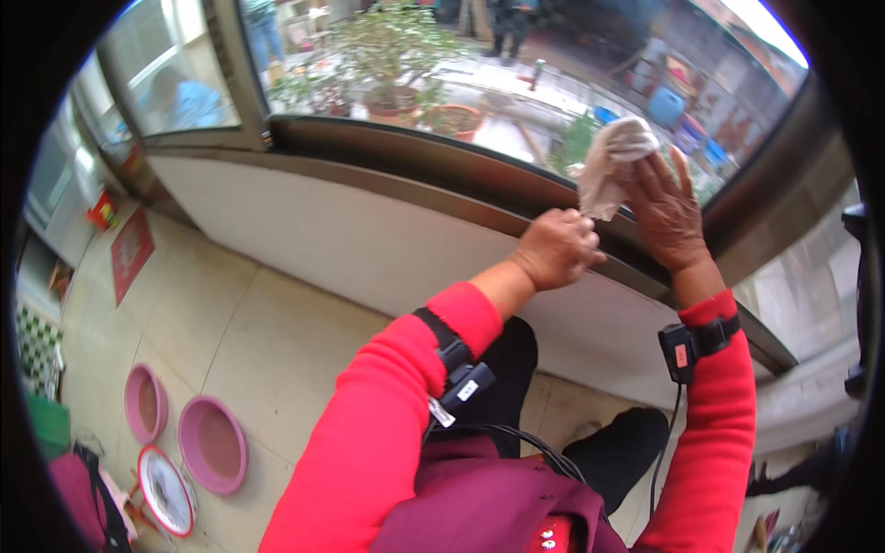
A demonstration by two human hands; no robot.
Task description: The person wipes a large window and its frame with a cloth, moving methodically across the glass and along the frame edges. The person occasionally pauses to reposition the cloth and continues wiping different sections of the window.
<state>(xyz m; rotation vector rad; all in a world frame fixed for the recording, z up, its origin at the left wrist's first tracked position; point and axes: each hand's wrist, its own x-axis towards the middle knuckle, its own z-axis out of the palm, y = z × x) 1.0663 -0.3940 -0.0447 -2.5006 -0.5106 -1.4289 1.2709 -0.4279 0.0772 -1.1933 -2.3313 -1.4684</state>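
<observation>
A crumpled whitish cloth (pixel 612 166) lies against the lower part of a window pane (pixel 511 131). My right hand (pixel 664 207) presses it to the glass, with fingers stretched upward and some of them over the cloth's edge. Lower and to the left, my left hand (pixel 559 249) is curled at the metal window frame (pixel 429 190), close to the cloth's bottom end. Whether its fingers grip the frame or a corner of the cloth is not clear.
A low white wall (pixel 332 214) runs under the window. Two pink basins (pixel 213 444) of murky water and a red-rimmed enamel basin (pixel 166 491) on a stand are at the lower left. A red mat (pixel 133 252) lies farther off. Potted plants (pixel 390 104) and people show through the glass.
</observation>
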